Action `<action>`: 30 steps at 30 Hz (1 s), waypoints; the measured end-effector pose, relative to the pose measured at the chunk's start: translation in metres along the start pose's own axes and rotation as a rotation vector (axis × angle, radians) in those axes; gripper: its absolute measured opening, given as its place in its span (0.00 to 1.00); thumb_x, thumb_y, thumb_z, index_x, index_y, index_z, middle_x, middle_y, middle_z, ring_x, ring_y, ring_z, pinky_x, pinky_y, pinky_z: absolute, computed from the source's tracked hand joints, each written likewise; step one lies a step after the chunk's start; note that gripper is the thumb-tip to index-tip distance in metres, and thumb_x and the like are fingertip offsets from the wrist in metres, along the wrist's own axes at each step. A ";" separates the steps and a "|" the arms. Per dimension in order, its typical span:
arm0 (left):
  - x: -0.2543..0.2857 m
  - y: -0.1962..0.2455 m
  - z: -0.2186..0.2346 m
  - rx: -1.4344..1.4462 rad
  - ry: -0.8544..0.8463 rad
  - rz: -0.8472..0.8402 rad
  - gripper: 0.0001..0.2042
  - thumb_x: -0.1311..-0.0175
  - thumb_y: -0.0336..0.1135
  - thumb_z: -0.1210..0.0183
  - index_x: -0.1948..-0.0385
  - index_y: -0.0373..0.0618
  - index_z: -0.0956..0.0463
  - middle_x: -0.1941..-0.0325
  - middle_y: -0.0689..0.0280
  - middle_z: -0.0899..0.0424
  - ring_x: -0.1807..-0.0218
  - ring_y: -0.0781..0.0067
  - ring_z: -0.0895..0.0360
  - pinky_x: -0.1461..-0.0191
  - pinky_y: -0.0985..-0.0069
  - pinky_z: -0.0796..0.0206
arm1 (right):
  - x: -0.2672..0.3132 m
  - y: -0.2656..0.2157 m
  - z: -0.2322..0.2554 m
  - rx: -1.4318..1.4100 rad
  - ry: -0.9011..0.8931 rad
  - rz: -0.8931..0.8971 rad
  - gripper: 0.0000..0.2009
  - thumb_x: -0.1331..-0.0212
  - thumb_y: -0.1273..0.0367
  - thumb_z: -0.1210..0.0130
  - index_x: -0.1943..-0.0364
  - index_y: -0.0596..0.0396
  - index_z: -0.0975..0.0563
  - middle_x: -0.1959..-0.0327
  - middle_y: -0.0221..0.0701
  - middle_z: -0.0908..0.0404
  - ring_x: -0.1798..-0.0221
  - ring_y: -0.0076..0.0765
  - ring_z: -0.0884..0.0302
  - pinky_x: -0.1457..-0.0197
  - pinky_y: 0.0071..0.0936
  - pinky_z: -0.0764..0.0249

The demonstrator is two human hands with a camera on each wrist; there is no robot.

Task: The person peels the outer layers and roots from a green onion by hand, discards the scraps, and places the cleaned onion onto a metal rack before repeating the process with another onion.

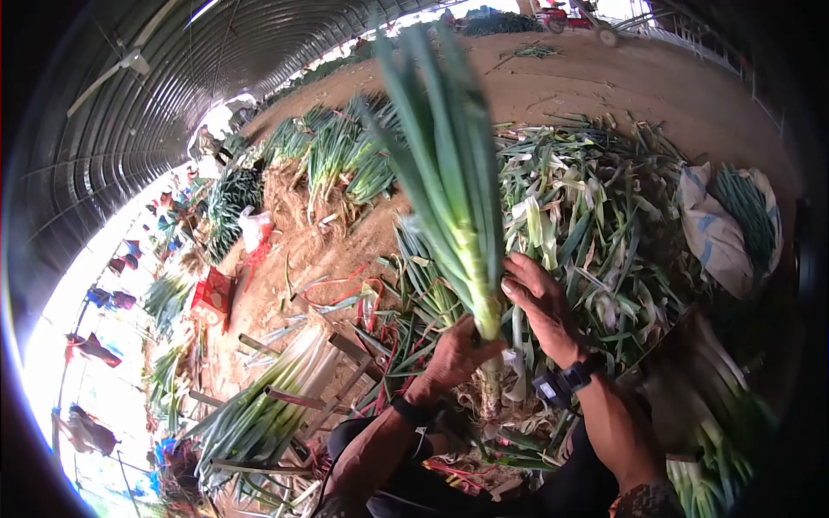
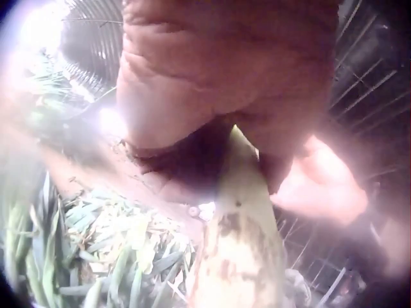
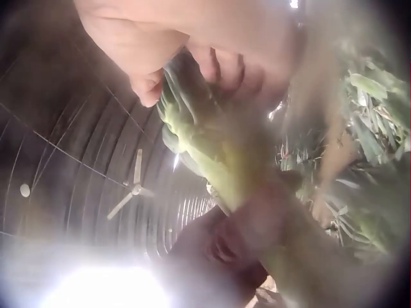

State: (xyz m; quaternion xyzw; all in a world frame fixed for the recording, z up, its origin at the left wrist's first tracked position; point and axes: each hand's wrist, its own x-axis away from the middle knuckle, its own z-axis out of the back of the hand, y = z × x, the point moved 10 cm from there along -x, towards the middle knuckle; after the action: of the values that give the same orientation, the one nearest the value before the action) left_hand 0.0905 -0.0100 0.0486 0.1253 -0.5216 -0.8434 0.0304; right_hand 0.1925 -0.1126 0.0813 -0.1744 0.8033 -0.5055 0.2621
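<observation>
The left hand [image 1: 451,361] grips a leek [image 1: 469,250] low on its stalk, leaves upward; the right hand [image 1: 544,309], fingers extended, is just beside the stalk. Beyond lie a leaf heap [image 1: 596,224] and, left of it, more leeks [image 1: 332,154] on the floor [image 1: 622,78].

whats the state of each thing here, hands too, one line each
left hand, gripping the green onion bunch near its base
right hand, fingers extended close beside the bunch, contact unclear
green onion bunch, held, leaves fanned at the far end
second onion bunch, lying on the wooden stand
leaf heap, loose, spread out
white sack, open, with greens inside
red box, open or shut unclear
ceiling fan, apparently not spinning
</observation>
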 end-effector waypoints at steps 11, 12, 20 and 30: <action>0.024 0.013 0.065 -0.418 -0.215 0.111 0.29 0.38 0.49 0.33 0.40 0.39 0.26 0.48 0.54 0.18 0.51 0.63 0.18 0.47 0.68 0.26 | 0.011 -0.016 0.005 0.134 0.028 0.081 0.20 0.41 0.55 0.35 0.58 0.60 0.18 0.64 0.32 0.15 0.61 0.27 0.22 0.55 0.29 0.28; 0.027 0.010 0.070 -0.360 -0.205 0.153 0.30 0.38 0.49 0.33 0.40 0.38 0.26 0.46 0.55 0.18 0.49 0.66 0.18 0.46 0.69 0.27 | 0.012 -0.014 0.006 0.048 0.088 0.114 0.21 0.41 0.54 0.35 0.61 0.60 0.17 0.67 0.33 0.16 0.62 0.29 0.21 0.56 0.29 0.29; 0.000 -0.007 0.016 0.171 0.070 0.068 0.11 0.30 0.37 0.38 0.55 0.39 0.19 0.61 0.70 0.19 0.56 0.83 0.26 0.53 0.78 0.33 | 0.012 -0.004 -0.001 0.028 -0.080 0.008 0.17 0.41 0.61 0.34 0.53 0.58 0.19 0.59 0.25 0.16 0.57 0.22 0.24 0.50 0.26 0.30; 0.025 -0.093 -0.026 0.540 0.312 0.421 0.16 0.29 0.41 0.42 0.59 0.34 0.19 0.66 0.70 0.17 0.66 0.83 0.26 0.61 0.78 0.33 | 0.012 0.013 0.015 0.084 0.055 -0.046 0.18 0.44 0.64 0.32 0.52 0.56 0.21 0.59 0.27 0.18 0.57 0.26 0.24 0.49 0.28 0.28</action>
State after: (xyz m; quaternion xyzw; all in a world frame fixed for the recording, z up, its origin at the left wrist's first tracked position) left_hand 0.0798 0.0051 -0.0497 0.1459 -0.7287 -0.6214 0.2481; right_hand 0.1915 -0.1240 0.0610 -0.1679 0.7841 -0.5492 0.2352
